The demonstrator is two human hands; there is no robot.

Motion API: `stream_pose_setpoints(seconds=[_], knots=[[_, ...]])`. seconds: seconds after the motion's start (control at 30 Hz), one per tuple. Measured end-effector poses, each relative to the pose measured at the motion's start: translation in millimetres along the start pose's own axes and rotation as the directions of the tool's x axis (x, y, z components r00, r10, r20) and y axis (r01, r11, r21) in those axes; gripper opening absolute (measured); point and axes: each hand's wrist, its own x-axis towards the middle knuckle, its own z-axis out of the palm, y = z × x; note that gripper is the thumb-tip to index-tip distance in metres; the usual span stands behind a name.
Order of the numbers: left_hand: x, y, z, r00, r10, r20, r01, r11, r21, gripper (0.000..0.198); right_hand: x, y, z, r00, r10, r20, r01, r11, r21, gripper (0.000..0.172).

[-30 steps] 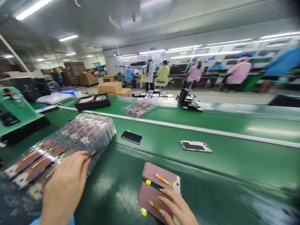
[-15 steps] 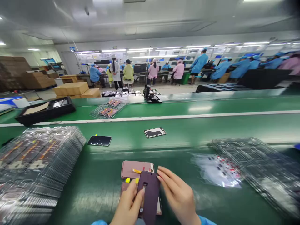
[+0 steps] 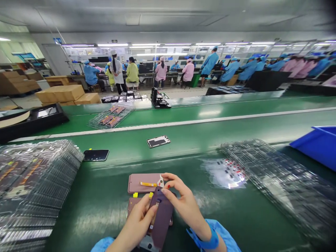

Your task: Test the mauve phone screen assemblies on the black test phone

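My left hand (image 3: 139, 218) is closed around the side of a dark purple phone screen panel (image 3: 163, 218), holding it tilted with its flex cable showing. At the panel's top end, my right hand (image 3: 183, 196) is closed in a pinch. A small red piece (image 3: 168, 186) shows between its fingers; its full shape is hidden. Behind my hands lies a pinkish phone screen panel (image 3: 141, 178) with an orange flex cable (image 3: 148, 184) and a white end. Another pinkish panel (image 3: 132, 203) lies partly hidden beneath the held one. Yellow tabs (image 3: 135, 195) stick out beside them.
Stacked clear trays (image 3: 60, 168) holding panels stand left. A dark phone (image 3: 96, 155) and a pale-backed phone part (image 3: 158, 141) lie ahead. Right are a plastic sheet with red and black pieces (image 3: 231, 173), clear trays (image 3: 265, 168) and a blue bin (image 3: 317, 143). Co-workers sit far behind.
My view has turned to the right, bringing the blue bin into sight. My right fingers have shifted from the panel's upper right edge to its top end. My left hand keeps its hold.
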Motion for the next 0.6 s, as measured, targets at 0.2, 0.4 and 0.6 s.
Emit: stream_pose_setpoints(seconds=[0.2,0.4,0.6], knots=[[-5.9,2.9,0.2,0.998,0.022,0.055,-0.028,0.992,0.120,0.042,8.3,2.8,-2.5,0.987,-0.156,0.048,0.162,0.976,-0.147,0.010],[0.3,1.1,4.2,0.998,0.020,-0.062,-0.020,1.000,-0.009,0.043,-10.1,-11.4,8.6,0.819,-0.567,0.087,0.538,0.707,-0.459,0.020],[5.7,10.3,1.7,0.998,-0.059,-0.015,0.048,0.918,-0.393,0.036,-21.2,-28.9,12.1,0.722,-0.639,0.266,0.665,0.535,-0.521,0.027]])
